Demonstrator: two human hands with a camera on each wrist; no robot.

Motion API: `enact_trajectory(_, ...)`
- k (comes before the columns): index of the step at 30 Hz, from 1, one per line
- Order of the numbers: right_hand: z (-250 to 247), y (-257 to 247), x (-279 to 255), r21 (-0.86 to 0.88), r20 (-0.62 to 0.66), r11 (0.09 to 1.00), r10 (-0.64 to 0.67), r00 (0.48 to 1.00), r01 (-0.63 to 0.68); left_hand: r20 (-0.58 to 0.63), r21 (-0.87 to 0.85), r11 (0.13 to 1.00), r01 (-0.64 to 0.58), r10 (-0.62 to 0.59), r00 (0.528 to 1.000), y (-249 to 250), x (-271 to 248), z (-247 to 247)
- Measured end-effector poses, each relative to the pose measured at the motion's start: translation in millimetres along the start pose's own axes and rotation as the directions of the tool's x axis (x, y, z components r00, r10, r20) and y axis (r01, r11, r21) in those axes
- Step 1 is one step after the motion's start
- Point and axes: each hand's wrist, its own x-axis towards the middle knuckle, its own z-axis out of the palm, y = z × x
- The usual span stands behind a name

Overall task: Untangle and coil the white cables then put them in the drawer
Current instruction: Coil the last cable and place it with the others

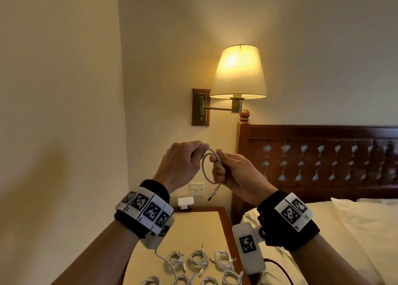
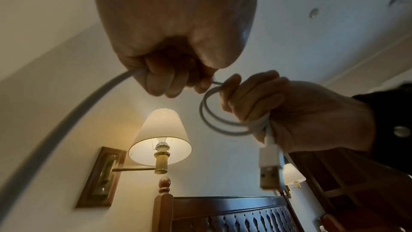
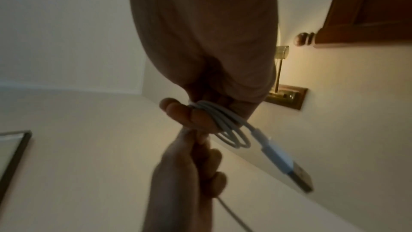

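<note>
White cable (image 1: 208, 171) held up in the air between both hands, chest-high, above the nightstand. Right hand (image 1: 235, 175) grips the coiled part: loops pinched between thumb and curled fingers (image 3: 189, 115), roughly two or three turns, hanging to the hand's left side. USB plug (image 1: 212, 195) dangles free below the right hand, touching nothing. Left hand (image 1: 183, 164) just beside it, fingers curled round the loose run of the same cable (image 2: 107, 94), which passes through the fist and trails out toward the left wrist camera. Hands nearly touching at the top of the loop. Both wrists wear black bands with marker tags.

Below, near: nightstand (image 1: 200, 226) with light top, coiled white cables (image 1: 198, 261) lying on it in two rows, seven bundles visible, front row cut off by the frame edge. Small white device (image 1: 185, 201) at the nightstand's back edge, wall switch (image 1: 196, 189) above it. Bed with white pillow (image 1: 344, 231) to the right. Farther: carved wooden headboard (image 1: 323, 155), lit wall lamp (image 1: 239, 73) on a brass arm from a wooden plate. Drawer not seen in any view.
</note>
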Motion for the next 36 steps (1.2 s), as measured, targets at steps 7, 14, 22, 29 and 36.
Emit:
enact_trajectory(7, -4.6, -7.3, -1.3, 0.398, 0.172, 0.904, 0.091, 0.981, -0.154, 0.039, -0.211, 0.968, 0.139, -0.133, 0.990, -13.7, -10.7, 14.3)
enact_trajectory(14, -36.9, -33.9, -0.5, 0.509, 0.066, 0.857, 0.059, 0.996, -0.084, 0.172, -0.143, 0.960, 0.241, -0.216, 0.961, -42.5, -93.1, 42.6)
enact_trajectory(22, -21.7, -22.4, 5.5, 0.039, -0.052, 0.999, 0.011, 0.999, -0.009, 0.275, 0.144, 0.979, -0.144, 0.100, 0.956, 46.0, -70.1, 17.0)
enact_trajectory(29, -7.3, -19.4, -2.0, -0.284, 0.002, 0.958, -0.034, 0.999, 0.034, 0.132, 0.318, 0.910, -0.267, 0.236, 0.963, 63.9, -29.9, 0.4)
enact_trajectory(36, -5.9, -18.0, -9.0, -0.319, -0.007, 0.947, -0.044, 0.999, 0.039, -0.002, 0.403, 0.900, -0.168, 0.185, 0.983, 44.5, -9.5, -2.6)
